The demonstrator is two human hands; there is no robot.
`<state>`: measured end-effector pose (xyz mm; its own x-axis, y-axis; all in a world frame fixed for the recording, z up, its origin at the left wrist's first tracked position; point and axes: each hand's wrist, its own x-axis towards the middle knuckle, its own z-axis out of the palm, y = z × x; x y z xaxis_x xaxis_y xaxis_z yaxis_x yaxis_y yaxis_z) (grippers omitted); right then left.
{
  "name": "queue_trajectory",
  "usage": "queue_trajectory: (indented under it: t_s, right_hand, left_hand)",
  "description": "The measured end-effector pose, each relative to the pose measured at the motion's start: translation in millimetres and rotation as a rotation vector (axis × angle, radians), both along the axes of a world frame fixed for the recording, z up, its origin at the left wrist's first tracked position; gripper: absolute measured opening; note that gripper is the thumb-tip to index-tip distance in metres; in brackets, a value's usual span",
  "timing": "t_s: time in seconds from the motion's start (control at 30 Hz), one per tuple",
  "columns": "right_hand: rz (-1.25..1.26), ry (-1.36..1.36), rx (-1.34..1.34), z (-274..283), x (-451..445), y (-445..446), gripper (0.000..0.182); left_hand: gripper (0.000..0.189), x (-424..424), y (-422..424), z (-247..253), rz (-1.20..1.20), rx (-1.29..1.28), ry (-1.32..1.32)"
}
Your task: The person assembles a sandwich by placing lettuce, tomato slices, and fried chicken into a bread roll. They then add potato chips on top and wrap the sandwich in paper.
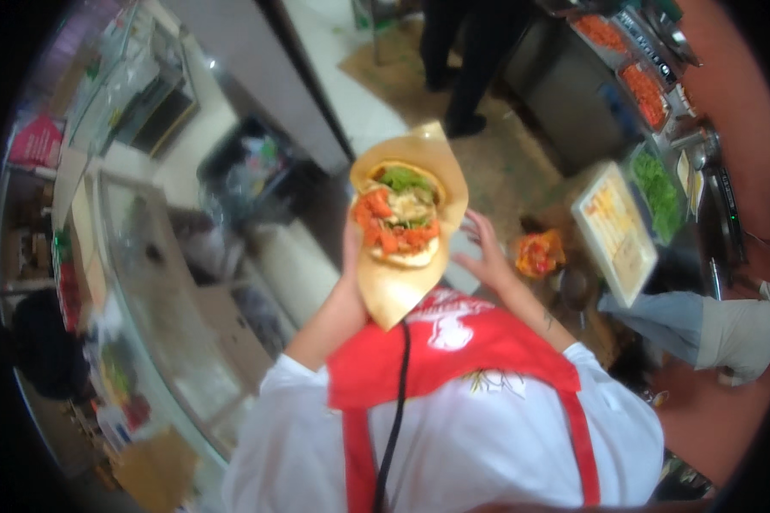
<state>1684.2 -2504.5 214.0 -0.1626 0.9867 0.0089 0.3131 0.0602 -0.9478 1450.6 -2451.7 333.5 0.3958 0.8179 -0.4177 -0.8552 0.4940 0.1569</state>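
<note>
A filled flatbread sandwich (401, 221) in a tan paper wrapper (394, 292) is held up in front of my chest, its open end facing the camera. Orange-red pieces, pale filling and green leaves show inside it. My left hand (351, 253) grips the wrapper from the left side, its fingers mostly hidden behind the paper. To the right of the wrapper is my right hand (484, 250), fingers spread and holding nothing visible. A red apron (449, 346) and a black cord (399, 397) hang over my white shirt.
A glass-sided counter (160, 359) curves along the left. At right are a white tray of sauced food (616, 234), a container of green leaves (658, 192) and trays of orange-red food (645, 96). A person in dark trousers (465, 64) stands ahead; another person in jeans (661, 324) is at right.
</note>
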Motion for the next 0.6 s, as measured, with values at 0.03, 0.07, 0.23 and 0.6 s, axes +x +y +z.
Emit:
queue_trajectory:
  t_s: [0.03, 0.07, 0.23, 0.6]
  right_hand:
    - [-0.042, -0.068, -0.009, -15, 11, 4, 0.087]
    - [-0.071, -0.094, -0.077, -20, 26, 5, 0.085]
    - [-0.493, 0.043, -0.356, -201, 131, -28, 0.074]
    - [-0.489, 0.062, -0.906, -311, 183, 119, 0.025]
  left_hand:
    - [0.053, 2, 18, 8, -0.021, 0.006, -0.008]
    - [0.054, 3, 40, 20, -0.03, 0.014, -0.005]
    - [0.055, 11, 150, 57, -0.124, 0.124, 0.006]
    - [0.066, -20, 354, -27, 0.059, 0.184, -0.062]
